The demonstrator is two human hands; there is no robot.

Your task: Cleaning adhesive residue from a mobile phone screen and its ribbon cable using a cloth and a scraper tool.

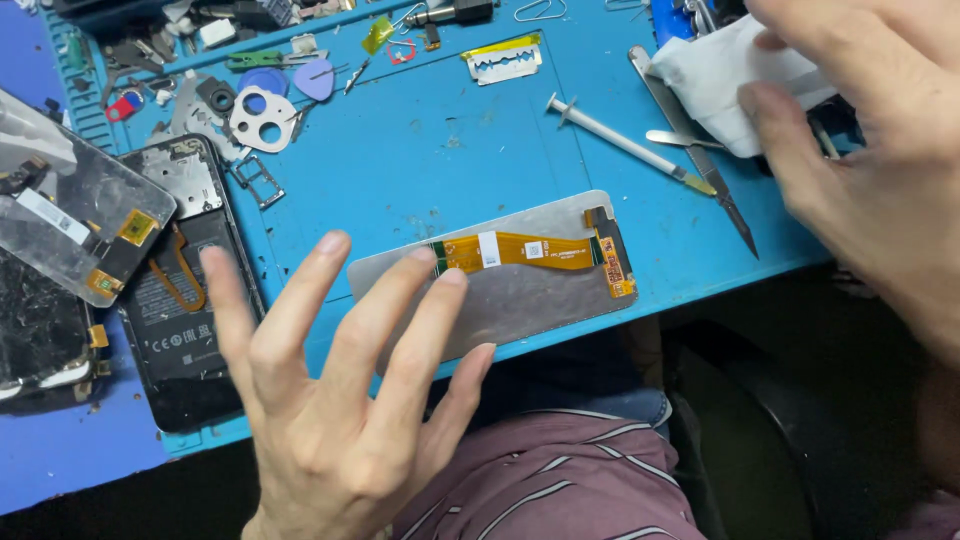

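Observation:
My left hand (330,400) hovers with fingers spread over the near edge of the blue mat (440,140), its fingertips just over the left end of a grey phone screen panel (530,290) lying face down. An orange flex cable (530,250) runs across the panel's back. My right hand (870,150) is at the upper right, fingers pinching a white cloth (720,70).
An opened phone body (185,300) lies at the left beside a cracked screen (40,320) and a loose display (70,210). A syringe (625,143), tweezers (690,130), a razor blade (505,62), picks and small metal parts are scattered along the mat's far side.

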